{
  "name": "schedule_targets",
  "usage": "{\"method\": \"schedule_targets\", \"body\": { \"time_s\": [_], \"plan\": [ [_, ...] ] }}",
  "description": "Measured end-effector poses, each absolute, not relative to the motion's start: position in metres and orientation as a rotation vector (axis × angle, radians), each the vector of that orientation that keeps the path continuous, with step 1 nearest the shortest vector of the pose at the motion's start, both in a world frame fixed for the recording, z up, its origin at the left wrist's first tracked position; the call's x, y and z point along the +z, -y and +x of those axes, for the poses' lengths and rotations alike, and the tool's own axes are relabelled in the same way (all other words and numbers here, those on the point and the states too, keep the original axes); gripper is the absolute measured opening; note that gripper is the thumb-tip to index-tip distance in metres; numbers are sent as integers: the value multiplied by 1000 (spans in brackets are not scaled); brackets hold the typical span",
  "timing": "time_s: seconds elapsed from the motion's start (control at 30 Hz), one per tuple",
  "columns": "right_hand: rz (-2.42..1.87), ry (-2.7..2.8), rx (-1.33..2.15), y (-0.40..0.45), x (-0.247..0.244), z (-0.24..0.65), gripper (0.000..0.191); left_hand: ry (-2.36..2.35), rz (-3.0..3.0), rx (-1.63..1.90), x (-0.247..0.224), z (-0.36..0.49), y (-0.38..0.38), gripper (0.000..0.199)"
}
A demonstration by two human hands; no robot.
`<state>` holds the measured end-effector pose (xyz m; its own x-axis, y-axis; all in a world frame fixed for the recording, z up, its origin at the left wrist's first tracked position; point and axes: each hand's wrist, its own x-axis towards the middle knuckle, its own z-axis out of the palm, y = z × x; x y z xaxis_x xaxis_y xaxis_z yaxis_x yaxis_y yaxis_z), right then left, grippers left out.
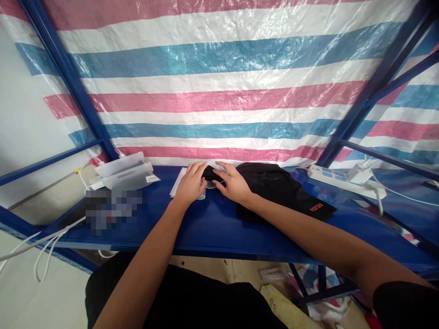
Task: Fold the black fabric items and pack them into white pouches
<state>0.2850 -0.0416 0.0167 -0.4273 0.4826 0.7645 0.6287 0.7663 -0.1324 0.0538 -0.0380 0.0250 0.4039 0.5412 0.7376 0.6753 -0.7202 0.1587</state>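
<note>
Both hands meet at the back middle of the blue shelf, around a small black item (210, 173) with something clear or whitish at its edges. My left hand (192, 183) wraps its fingers over the item's left side. From the right, my right hand (233, 183) holds the other side, with thumb and fingers bent towards it. White sheets or cards (177, 183) lie under and beside my left hand. A black folded cloth (277, 187) with orange lettering is spread just right of my right hand, partly beneath the right forearm.
On the blue shelf (212, 228), a white power strip (336, 178) with plugs and cables lies at right. Clear plastic holders (125, 169) and a blurred patch are at left. White cables (51, 242) hang over the left edge. Blue posts stand either side of striped sheeting (219, 100).
</note>
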Motion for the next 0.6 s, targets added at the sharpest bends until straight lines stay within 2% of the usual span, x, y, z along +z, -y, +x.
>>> {"method": "schedule_targets", "body": {
  "time_s": [0.1, 0.33, 0.47, 0.6],
  "plan": [
    [-901, 2058, -266, 39, 14, 284, 57, 954, -2586, -1196, 30, 74, 51, 66],
    [-1068, 1979, -116, 23, 16, 297, 42, 731, -2684, -1379, 38, 73, 63, 59],
    [-865, 1766, 393, 22, 22, 297, 47, 1052, -2482, -1730, 36, 56, 50, 69],
    [-799, 1604, 898, 29, 23, 290, 55, 1324, -2745, -1751, 30, 54, 41, 45]
  ]
}}
